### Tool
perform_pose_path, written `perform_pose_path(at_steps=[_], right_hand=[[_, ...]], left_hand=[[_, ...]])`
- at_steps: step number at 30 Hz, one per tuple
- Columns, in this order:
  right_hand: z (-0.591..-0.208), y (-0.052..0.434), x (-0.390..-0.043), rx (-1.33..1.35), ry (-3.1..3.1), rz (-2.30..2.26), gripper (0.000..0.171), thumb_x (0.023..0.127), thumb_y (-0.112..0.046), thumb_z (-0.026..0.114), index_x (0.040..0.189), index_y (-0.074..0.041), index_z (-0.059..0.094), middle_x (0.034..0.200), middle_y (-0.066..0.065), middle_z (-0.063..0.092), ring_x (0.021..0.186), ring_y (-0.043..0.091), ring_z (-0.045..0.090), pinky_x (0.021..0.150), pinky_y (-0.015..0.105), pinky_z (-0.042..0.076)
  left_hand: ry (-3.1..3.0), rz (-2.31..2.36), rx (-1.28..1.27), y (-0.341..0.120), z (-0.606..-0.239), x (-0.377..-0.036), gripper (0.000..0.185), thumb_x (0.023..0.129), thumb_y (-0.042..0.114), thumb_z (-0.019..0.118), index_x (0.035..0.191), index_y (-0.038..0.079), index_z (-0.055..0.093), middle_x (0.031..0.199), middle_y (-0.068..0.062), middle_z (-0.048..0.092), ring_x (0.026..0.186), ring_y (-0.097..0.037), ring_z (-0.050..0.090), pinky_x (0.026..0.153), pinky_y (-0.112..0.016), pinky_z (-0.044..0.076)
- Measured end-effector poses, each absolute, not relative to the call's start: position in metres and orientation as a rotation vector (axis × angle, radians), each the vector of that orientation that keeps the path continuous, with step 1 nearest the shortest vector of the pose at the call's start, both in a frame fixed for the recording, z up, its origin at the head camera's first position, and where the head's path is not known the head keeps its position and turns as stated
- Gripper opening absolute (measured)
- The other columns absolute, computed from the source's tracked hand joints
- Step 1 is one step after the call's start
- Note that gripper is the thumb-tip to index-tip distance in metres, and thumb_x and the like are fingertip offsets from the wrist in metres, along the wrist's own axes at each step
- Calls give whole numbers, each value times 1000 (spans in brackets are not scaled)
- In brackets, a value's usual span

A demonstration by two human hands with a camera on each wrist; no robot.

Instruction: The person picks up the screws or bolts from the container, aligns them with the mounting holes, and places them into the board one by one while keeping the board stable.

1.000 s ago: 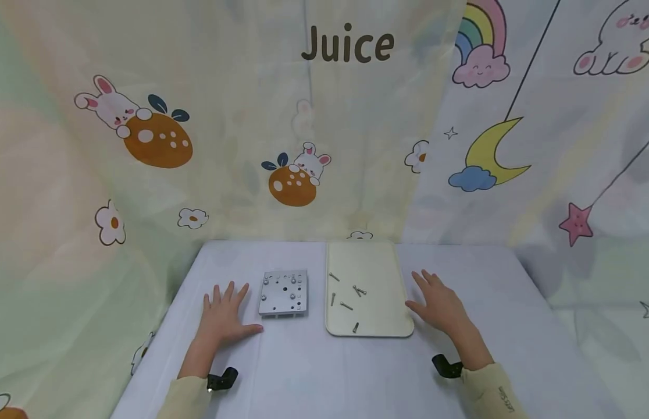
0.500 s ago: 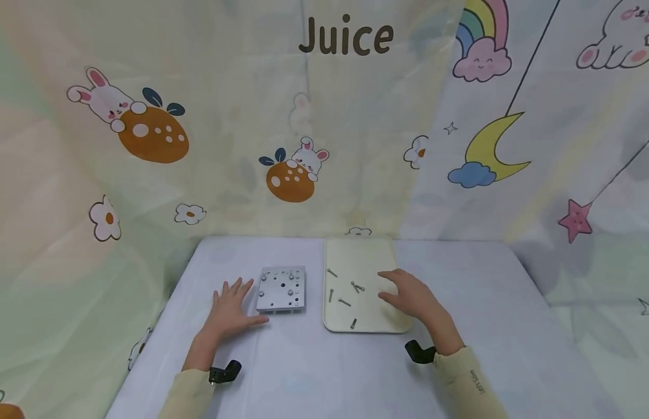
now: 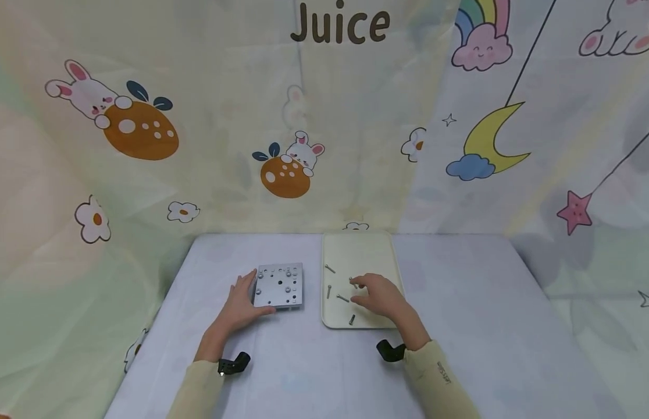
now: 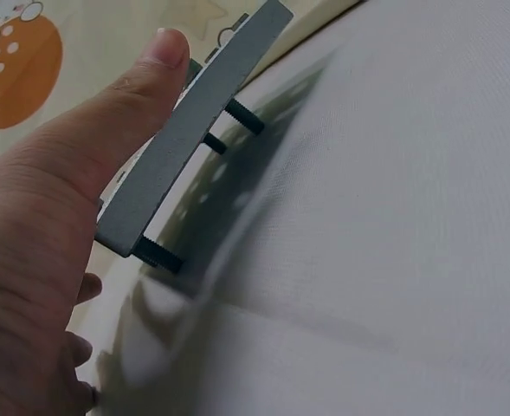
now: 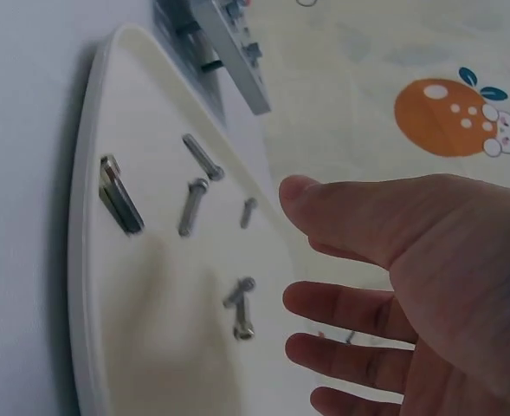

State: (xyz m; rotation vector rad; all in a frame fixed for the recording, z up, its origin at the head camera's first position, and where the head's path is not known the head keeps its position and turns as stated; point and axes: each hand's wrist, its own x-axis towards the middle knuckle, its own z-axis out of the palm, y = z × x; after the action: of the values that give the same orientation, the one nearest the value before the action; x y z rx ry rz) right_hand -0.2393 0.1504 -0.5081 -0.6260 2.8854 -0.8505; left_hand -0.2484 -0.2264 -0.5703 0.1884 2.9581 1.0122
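My left hand [image 3: 239, 302] lies around the near left corner of a square grey metal plate [image 3: 274, 286] with holes and several screws. Its thumb runs along the front edge and its fingers along the left side, fairly straight. In the left wrist view, threaded shanks [image 4: 244, 116] stick out below the plate, with the thumb against its edge. My right hand [image 3: 381, 298] hovers over the cream tray [image 3: 356, 247], thumb and fingers apart. Several loose screws [image 3: 342, 298] lie in the tray. Two crossed screws [image 5: 241, 308] lie near the right fingertips, partly hidden in the head view.
The tray stands right of the plate on a white-covered table [image 3: 314, 372]. A printed cloth [image 3: 225, 116] hangs behind the table. Black wrist cameras [image 3: 234, 364] sit on both wrists.
My right hand has moved left from beside the tray to above the screws. The left hand has moved right and forward, up to the plate. The head view has tilted slightly down.
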Motion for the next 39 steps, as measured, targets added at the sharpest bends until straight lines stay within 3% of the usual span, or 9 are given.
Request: perform_pose_path(at_steps=[8,19,26,32,39], right_hand=[[-517,126,-252,-529,2908,-817,22,83,-25,77,102,-13,75,83,-4,63,70,10,54,60,30,47],[-540,112,-247,-447,2947,-805,25,79,-28,80,100,-15,76,82,-6,63,69,9,54,57,28,46],[-547,109,-250,-438,2995,-748,17,80,-25,79,95,-18,78,75,-11,60,65,6,51,52,24,43],[-543,102,-255,-474,2981,-733,11,82,-24,78,92,-19,79,77,-10,63,68,5,55,53,23,45],[-548,101,-258,-500,2983,-665,4,83,-22,77,87,-20,78,76,-12,62,66,4,54,53,23,45]], left_hand=[[3021,1063,225,-223,-572,-251,129,59,72,78,154,7,21,154,-19,28,142,-49,6,114,-57,0],[3023,1115,188,-220,-586,-245,131,58,66,82,154,2,19,154,-22,28,142,-48,8,115,-55,5],[2960,1219,177,-216,-587,-251,133,56,69,82,156,10,17,157,-18,22,145,-39,5,113,-60,13],[2933,1254,165,-220,-586,-252,134,56,69,82,156,11,15,158,-12,23,147,-34,4,115,-56,12],[2941,1253,197,-220,-591,-252,134,57,67,83,155,7,16,157,-16,25,144,-37,17,113,-56,18]])
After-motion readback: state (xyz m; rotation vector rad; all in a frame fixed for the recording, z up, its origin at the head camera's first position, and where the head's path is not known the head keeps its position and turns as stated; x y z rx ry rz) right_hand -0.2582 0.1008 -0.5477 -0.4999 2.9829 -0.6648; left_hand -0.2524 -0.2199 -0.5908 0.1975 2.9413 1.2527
